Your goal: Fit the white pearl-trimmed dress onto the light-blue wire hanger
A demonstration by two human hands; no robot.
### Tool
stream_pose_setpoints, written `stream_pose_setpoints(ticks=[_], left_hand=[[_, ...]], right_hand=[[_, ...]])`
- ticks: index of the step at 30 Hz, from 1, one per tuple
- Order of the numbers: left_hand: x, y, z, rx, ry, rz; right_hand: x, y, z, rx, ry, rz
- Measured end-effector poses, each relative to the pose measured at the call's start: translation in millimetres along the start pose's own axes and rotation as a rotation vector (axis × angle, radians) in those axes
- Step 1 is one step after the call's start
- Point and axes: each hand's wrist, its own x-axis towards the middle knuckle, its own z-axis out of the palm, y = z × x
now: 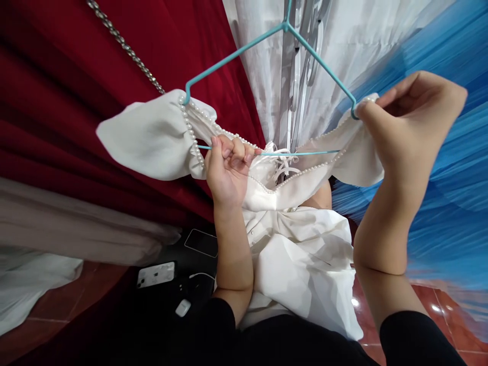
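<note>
Two hands are at work on one white dress (293, 254), which hangs from a turquoise hanger (232, 56) and falls away below it towards the wearer of the black sleeves. The hanger's long axis runs crosswise, nearly level, with its hook end leading upward out of view. The left hand (231, 170) has its fingers curled around the hanger's lower bar, left of its middle. The right hand (412, 119) pinches the pearl-edged shoulder of the dress between thumb and fingers, right against the hanger's right end, so it is the nearer hand to that tip. At the opposite end, well apart from it, the other pearl-trimmed edge touches the hanger's left tip, its puffed sleeve (145, 137) spreading outward. White lacing (284, 162) shows behind the lower bar.

Below and left of the hanger, a black counter (177, 254) carries a pale phone (156, 274) and a small white case (183, 307). Red drapery (183, 35) fills the space behind the hanger's left end, white drapery (253, 46) its middle, and blue tulle (457, 168) lies beyond its right end. Reddish tiles (430, 300) cover the floor, lower right of the hanger.
</note>
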Motion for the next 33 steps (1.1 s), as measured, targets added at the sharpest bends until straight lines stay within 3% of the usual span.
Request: stream_pose_setpoints(ticks=[4,6,7,8,11,13,15,17,20,25,29,31,33], left_hand=[[-7.3,-0.4,2.4,-0.042,-0.028,0.016],[-8.0,-1.7,3.9,-0.056,-0.031,0.021],[-7.7,-2.6,4.7,-0.060,-0.026,0.022],[-7.1,-3.6,5.6,-0.065,-0.020,0.022],[-5.2,-6.7,8.8,-0.063,0.009,0.003],[-4.7,-8.3,11.4,-0.042,0.042,-0.005],[-4.9,-9.8,13.7,-0.020,0.070,-0.008],[-5.7,-11.9,14.9,-0.028,0.071,-0.003],[-8.8,-17.4,14.0,-0.064,0.037,-0.034],[-28.0,-20.4,7.4,0.007,-0.033,-0.134],[-57.1,1.8,5.7,0.309,-0.286,-0.270],[-68.3,17.8,8.7,0.487,-0.358,-0.144],[-70.2,30.2,12.2,0.566,-0.247,0.222]], right_hand=[[-9.3,-18.2,5.5,0.126,0.066,-0.050],[-28.2,-27.1,0.4,0.225,0.100,-0.012],[-39.4,-30.4,-1.6,0.269,0.056,0.045],[-50.7,-32.4,-2.2,0.308,-0.051,0.123],[-78.7,-29.9,9.8,0.458,-0.539,0.397],[-89.3,-23.3,28.4,0.640,-0.635,0.511],[-94.8,-16.4,50.5,0.928,-0.559,0.617],[-98.5,-10.9,70.9,1.259,-0.390,0.721],[-103.6,-4.5,90.8,1.591,-0.117,0.712],[-102.8,5.7,91.7,1.694,-0.051,0.551],[-97.2,7.3,84.6,1.580,-0.066,0.500],[-96.4,6.2,83.7,1.512,-0.090,0.483],[-96.4,5.0,84.2,1.445,-0.096,0.476]])
